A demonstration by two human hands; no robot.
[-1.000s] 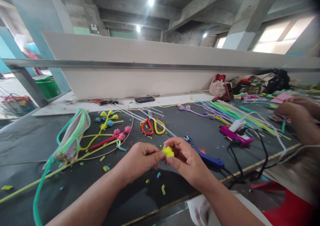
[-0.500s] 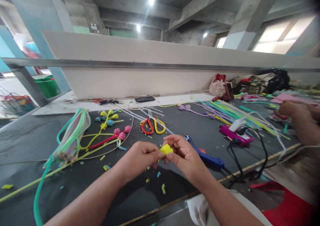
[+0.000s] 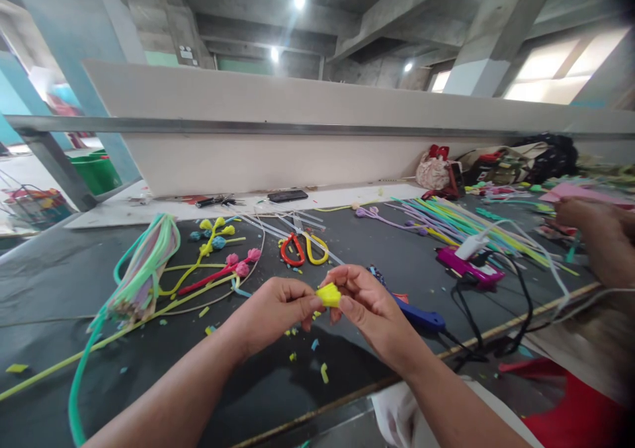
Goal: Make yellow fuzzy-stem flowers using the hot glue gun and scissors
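Note:
A small yellow fuzzy piece (image 3: 329, 294), seemingly bunched pipe cleaner, is pinched between my two hands above the dark tabletop. My left hand (image 3: 280, 309) grips its left side with thumb and forefinger. On the other side, my right hand (image 3: 364, 306) holds it between thumb and curled fingers. Scissors (image 3: 303, 248) with one red and one yellow handle lie just beyond my hands. A blue glue gun (image 3: 417, 314) rests to the right, partly hidden by my right hand. Yellow and blue scraps (image 3: 324, 372) are scattered below.
At left lie a bundle of pipe cleaners (image 3: 149, 263) and pink-tipped stems (image 3: 241, 263). A magenta power strip (image 3: 469, 267) with cables sits at right, near more loose pipe cleaners (image 3: 456, 220). A phone (image 3: 288, 196) lies at the back. Another person's hand (image 3: 590, 220) is at far right.
The yellow piece has turned slightly in my fingers and now shows a fanned, ridged side. My right thumb has shifted a little to the right along it.

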